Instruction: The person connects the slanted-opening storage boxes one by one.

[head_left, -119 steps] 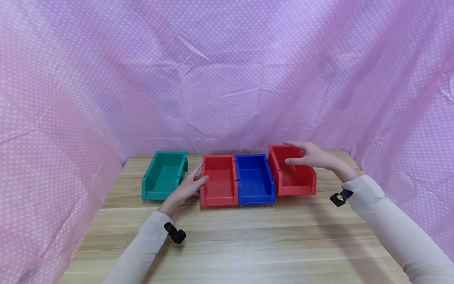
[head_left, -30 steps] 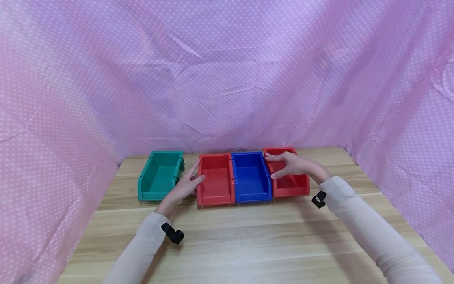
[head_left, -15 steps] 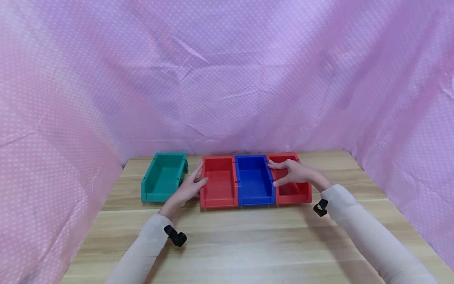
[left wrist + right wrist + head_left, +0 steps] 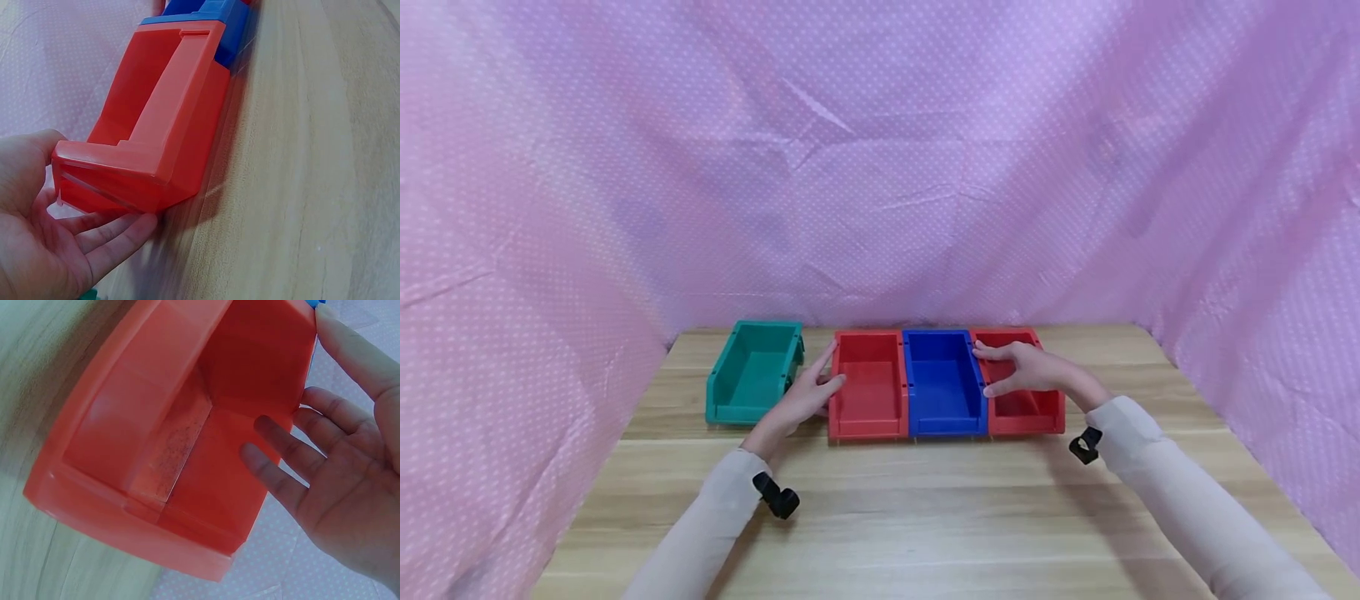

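Three bins stand side by side in the head view: a left red bin (image 4: pixel 868 387), a blue bin (image 4: pixel 945 385) and a right red bin (image 4: pixel 1026 423). My left hand (image 4: pixel 797 400) rests against the outer left wall of the left red bin. In the left wrist view its extended fingers (image 4: pixel 119 240) lie along that wall, with the thumb up by the rim. My right hand (image 4: pixel 1030 369) reaches over the right red bin, thumb and fingertips at the seam with the blue bin. Its fingers (image 4: pixel 281 447) are spread and loosely extended in the right wrist view.
A green bin (image 4: pixel 754 375) stands apart on the left, with my left hand in the gap beside the row. Behind the wooden table (image 4: pixel 895 517) hangs a pink dotted curtain (image 4: pixel 880 208), which also runs along both sides.
The right red bin, earlier set farther back and raised, now sits level with the blue bin and flush against it. My right hand moved left to their seam; the left hand stayed in place.
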The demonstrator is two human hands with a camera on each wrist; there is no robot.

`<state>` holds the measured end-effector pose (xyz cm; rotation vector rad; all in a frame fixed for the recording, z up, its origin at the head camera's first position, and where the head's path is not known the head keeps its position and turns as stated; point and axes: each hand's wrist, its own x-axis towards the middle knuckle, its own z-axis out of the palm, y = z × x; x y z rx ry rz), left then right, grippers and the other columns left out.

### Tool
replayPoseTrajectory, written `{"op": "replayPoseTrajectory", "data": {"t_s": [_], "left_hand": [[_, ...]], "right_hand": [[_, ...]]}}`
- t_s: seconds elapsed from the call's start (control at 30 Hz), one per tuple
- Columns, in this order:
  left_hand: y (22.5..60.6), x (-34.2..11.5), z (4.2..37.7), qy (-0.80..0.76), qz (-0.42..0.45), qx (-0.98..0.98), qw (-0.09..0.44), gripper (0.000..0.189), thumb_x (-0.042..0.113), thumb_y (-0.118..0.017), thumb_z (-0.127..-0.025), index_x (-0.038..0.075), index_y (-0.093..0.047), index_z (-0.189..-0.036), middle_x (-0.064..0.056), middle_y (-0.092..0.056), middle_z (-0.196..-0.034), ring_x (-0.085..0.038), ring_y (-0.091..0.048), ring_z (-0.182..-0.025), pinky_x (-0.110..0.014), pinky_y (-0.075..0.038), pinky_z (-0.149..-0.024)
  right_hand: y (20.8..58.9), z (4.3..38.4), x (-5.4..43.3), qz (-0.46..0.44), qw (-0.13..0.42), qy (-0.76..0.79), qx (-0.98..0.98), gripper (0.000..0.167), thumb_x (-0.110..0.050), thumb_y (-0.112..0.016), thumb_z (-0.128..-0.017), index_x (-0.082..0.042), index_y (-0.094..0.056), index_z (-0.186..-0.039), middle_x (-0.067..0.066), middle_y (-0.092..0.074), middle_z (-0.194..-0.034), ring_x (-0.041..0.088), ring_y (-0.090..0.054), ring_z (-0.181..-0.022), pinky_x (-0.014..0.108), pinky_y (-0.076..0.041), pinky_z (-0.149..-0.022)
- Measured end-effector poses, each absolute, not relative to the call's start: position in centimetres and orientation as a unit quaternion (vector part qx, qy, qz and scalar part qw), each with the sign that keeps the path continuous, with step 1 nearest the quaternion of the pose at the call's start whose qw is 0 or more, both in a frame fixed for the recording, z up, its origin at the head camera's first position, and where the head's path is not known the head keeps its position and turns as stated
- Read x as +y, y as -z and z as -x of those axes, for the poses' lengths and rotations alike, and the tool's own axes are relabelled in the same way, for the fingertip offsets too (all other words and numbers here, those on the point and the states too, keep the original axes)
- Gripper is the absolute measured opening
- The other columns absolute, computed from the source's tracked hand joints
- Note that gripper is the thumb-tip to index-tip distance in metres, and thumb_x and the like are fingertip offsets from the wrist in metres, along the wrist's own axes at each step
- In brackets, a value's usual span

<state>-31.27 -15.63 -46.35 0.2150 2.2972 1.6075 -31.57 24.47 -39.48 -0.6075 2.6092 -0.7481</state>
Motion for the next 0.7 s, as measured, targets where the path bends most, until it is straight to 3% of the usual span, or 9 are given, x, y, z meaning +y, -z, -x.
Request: {"op": "replayPoseTrajectory", "data": {"t_s": [0.2, 0.43, 0.7], "left_hand": [[46.4, -15.4, 31.3, -0.566, -0.069, 0.805, 0.164, 0.075, 0.028, -0.054, -0.106, 0.040, -0.009, -0.164, -0.022, -0.041, -0.157, -0.041, -0.056, -0.132, -0.045, -0.063, -0.086], [46.7, -15.3, 31.4, -0.569, -0.092, 0.800, 0.168, 0.075, 0.030, -0.052, -0.107, 0.035, -0.005, -0.165, -0.026, -0.039, -0.158, -0.044, -0.052, -0.136, -0.045, -0.063, -0.088], [46.4, -14.5, 31.2, -0.579, -0.072, 0.795, 0.168, 0.075, 0.030, -0.055, -0.106, 0.039, -0.008, -0.164, -0.022, -0.037, -0.161, -0.043, -0.057, -0.131, -0.047, -0.062, -0.088]], "right_hand": [[39.6, 31.4, 24.7, 0.210, 0.175, 0.260, 0.926, 0.084, -0.036, -0.080, -0.088, -0.008, -0.040, -0.156, 0.017, -0.031, -0.165, 0.045, -0.028, -0.151, 0.066, -0.039, -0.113], [39.7, 31.4, 25.1, 0.208, 0.171, 0.251, 0.930, 0.084, -0.038, -0.081, -0.087, -0.009, -0.041, -0.155, 0.019, -0.034, -0.164, 0.045, -0.034, -0.148, 0.064, -0.044, -0.110], [39.3, 31.6, 25.8, 0.217, 0.169, 0.253, 0.928, 0.084, -0.036, -0.081, -0.086, -0.006, -0.042, -0.154, 0.020, -0.035, -0.163, 0.046, -0.034, -0.147, 0.064, -0.045, -0.109]]}}
